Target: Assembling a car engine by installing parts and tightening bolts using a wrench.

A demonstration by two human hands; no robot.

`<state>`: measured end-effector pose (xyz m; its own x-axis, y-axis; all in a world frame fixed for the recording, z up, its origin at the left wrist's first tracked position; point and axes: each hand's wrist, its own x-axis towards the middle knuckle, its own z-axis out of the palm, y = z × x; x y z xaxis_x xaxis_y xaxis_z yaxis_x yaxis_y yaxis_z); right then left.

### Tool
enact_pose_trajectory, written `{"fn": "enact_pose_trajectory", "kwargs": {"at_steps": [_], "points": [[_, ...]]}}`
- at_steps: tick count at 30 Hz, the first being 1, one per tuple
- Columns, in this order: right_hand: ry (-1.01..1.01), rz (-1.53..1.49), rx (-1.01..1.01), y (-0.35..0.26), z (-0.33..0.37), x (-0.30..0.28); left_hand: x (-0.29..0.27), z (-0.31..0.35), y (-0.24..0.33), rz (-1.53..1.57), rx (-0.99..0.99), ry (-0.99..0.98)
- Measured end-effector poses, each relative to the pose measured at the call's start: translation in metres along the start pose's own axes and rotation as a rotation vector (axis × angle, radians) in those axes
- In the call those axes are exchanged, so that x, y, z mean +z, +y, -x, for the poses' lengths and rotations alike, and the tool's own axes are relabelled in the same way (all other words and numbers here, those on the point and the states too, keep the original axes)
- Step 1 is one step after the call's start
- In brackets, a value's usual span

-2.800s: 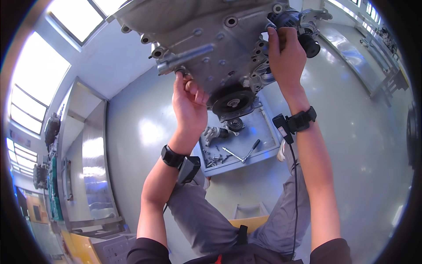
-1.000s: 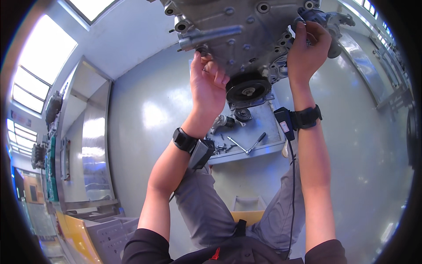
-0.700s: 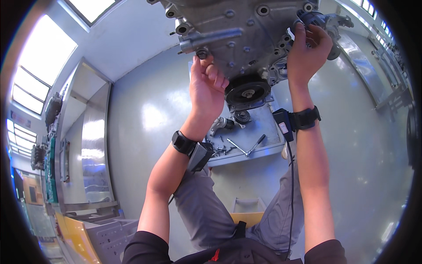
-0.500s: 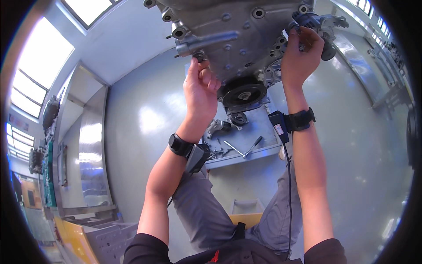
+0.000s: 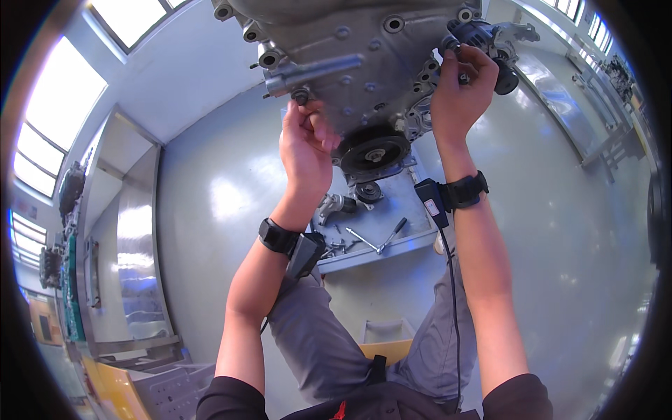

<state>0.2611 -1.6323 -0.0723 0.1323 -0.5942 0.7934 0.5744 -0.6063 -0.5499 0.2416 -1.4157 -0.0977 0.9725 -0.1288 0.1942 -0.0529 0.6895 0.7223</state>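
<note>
A large grey metal engine [image 5: 378, 63] fills the upper middle. My left hand [image 5: 306, 154] reaches up to its left side, thumb and fingers closed at a dark round bolt [image 5: 301, 96] below a ribbed tube-like part. Over on the right, my right hand [image 5: 462, 98] pinches a small bolt [image 5: 456, 50] beside the alternator [image 5: 476, 33]. Its fingertips partly cover that bolt. A black crankshaft pulley [image 5: 374, 155] sits low on the engine between both hands.
Below the engine, a grey tray [image 5: 413, 241] holds a ratchet wrench [image 5: 381, 245], several loose bolts [image 5: 339, 245], a pulley [image 5: 367, 192] and a metal fitting [image 5: 334, 206]. Metal shelving [image 5: 136, 231] stands at left. A black cable [image 5: 455, 308] hangs along my right forearm.
The whole view has shifted, so the engine and tray sit slightly further left. My left fingers have turned a little at the bolt; my right hand keeps its pinch.
</note>
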Motion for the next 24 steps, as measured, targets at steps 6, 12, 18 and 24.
{"fn": "enact_pose_trajectory", "kwargs": {"at_steps": [6, 12, 18, 24], "points": [[0.006, -0.028, 0.053, -0.005, 0.001, -0.001, -0.005, -0.006, 0.002, -0.058, 0.015, -0.055], [0.025, -0.051, -0.028, -0.008, -0.001, 0.0, -0.012, -0.006, 0.0, -0.007, 0.011, -0.087], [0.012, -0.066, 0.023, -0.008, 0.0, 0.002, -0.009, -0.011, 0.0, -0.128, 0.064, 0.038], [0.037, -0.018, 0.021, -0.009, -0.001, 0.002, -0.011, -0.006, 0.004, -0.037, 0.023, -0.029]]}}
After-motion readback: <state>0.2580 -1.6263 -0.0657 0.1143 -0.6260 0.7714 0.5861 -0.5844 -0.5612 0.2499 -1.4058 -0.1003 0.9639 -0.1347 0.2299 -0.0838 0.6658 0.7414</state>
